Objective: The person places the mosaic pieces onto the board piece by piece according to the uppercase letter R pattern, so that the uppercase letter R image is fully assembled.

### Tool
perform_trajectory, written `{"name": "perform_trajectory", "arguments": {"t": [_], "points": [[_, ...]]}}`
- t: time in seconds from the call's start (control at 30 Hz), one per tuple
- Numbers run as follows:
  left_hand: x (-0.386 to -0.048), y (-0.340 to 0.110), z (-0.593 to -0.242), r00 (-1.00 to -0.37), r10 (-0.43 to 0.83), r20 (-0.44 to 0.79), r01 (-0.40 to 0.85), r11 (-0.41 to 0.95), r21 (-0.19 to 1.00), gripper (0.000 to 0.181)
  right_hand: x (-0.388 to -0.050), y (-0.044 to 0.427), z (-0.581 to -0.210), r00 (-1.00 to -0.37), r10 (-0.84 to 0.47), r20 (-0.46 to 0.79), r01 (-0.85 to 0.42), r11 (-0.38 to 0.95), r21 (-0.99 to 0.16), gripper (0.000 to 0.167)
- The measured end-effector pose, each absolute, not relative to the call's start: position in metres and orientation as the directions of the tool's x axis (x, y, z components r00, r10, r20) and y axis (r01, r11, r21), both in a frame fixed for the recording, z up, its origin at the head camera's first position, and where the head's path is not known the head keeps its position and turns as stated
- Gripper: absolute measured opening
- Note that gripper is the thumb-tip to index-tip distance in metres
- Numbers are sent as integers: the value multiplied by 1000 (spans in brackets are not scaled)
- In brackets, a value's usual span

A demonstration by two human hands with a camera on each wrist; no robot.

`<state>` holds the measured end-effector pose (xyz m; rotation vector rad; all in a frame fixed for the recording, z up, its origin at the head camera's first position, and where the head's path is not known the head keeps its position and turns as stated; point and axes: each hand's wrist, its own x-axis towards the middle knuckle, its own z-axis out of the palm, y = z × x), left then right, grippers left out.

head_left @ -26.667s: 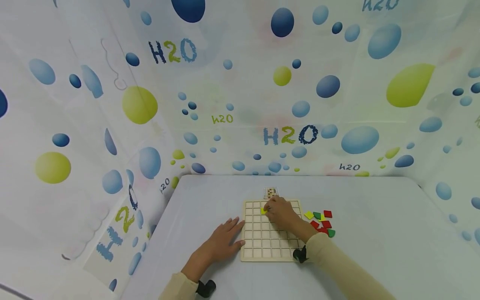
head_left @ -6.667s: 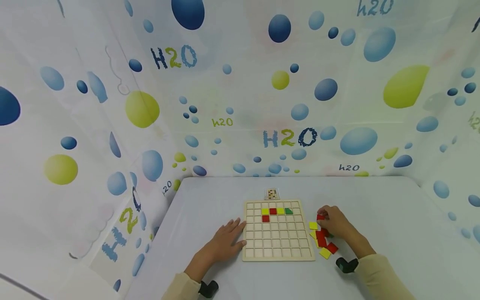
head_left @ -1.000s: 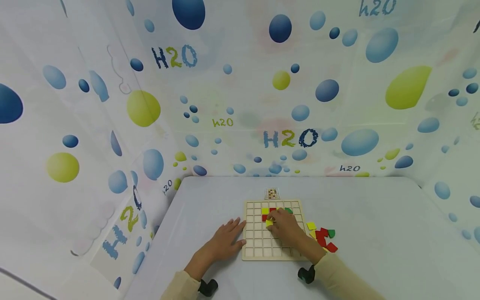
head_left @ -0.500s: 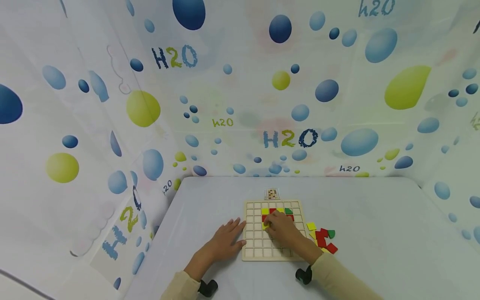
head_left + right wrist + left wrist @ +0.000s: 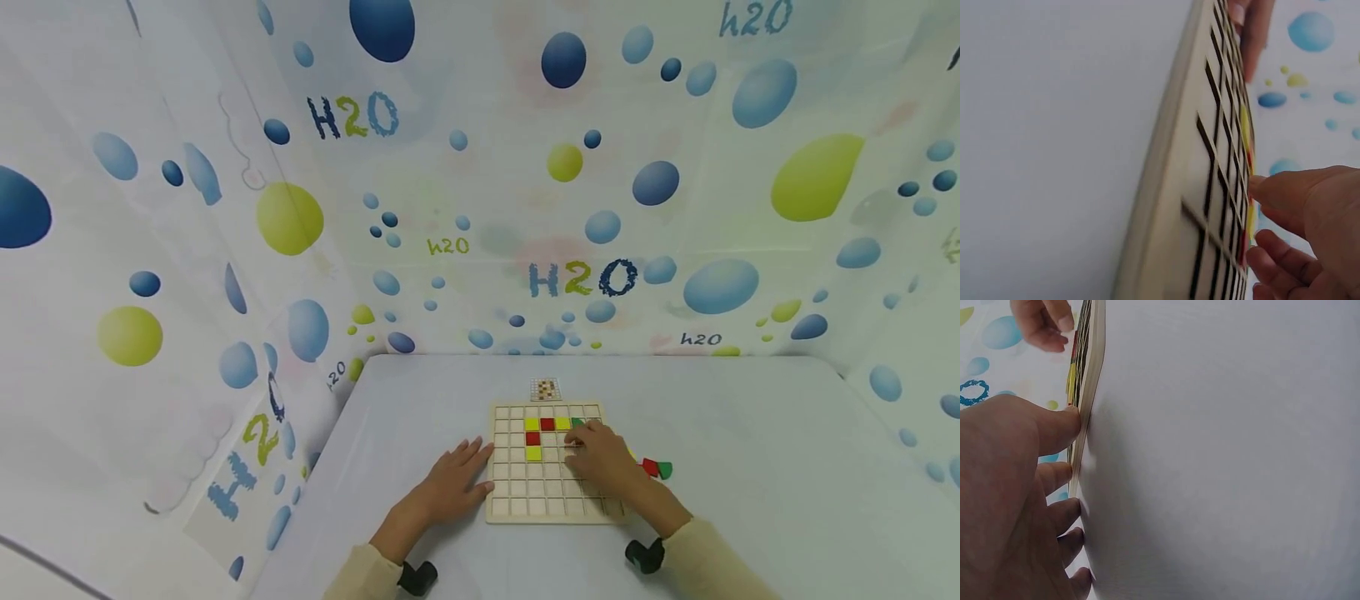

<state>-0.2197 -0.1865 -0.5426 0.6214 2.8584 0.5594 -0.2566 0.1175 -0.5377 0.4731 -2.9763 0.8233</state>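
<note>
A wooden grid board [image 5: 517,504] lies on the table. Along its second row sit a yellow tile [image 5: 532,424], a red tile [image 5: 547,424], another yellow tile and a green rounded tile [image 5: 577,422]. Below the first yellow tile are a red tile [image 5: 532,438] and a yellow tile [image 5: 533,453] in one column. My left hand [image 5: 452,482] rests with fingers spread against the board's left edge. Over the right part of the board hovers my right hand [image 5: 606,458], thumb and fingers apart; no tile shows between them. In the right wrist view a red tile [image 5: 1244,247] sits near its fingers.
Right of the board lie loose tiles, among them a red tile [image 5: 651,467] and a green rounded tile [image 5: 664,470]; my right forearm hides others. A small printed pattern card [image 5: 545,389] lies behind the board. A patterned curtain [image 5: 495,167] hangs behind the table.
Over the longer span, several tiles have come onto the board. In the last second the yellow tile was let go in the third row of tiles, and my right hand moved right. Left hand stays.
</note>
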Motion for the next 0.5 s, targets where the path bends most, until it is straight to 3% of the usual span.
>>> {"name": "perform_trajectory", "arguments": {"t": [0.3,0.5], "points": [[-219,-185,-545,-906,417,-70,363,851,379,68,-259,197,-530,-977,-191,-95,-126,876,-465,40],[-217,-183,-542,-907,417,-63,365,850,379,68,-264,234,-533,-968,-163,-194,-45,864,-502,36]]}}
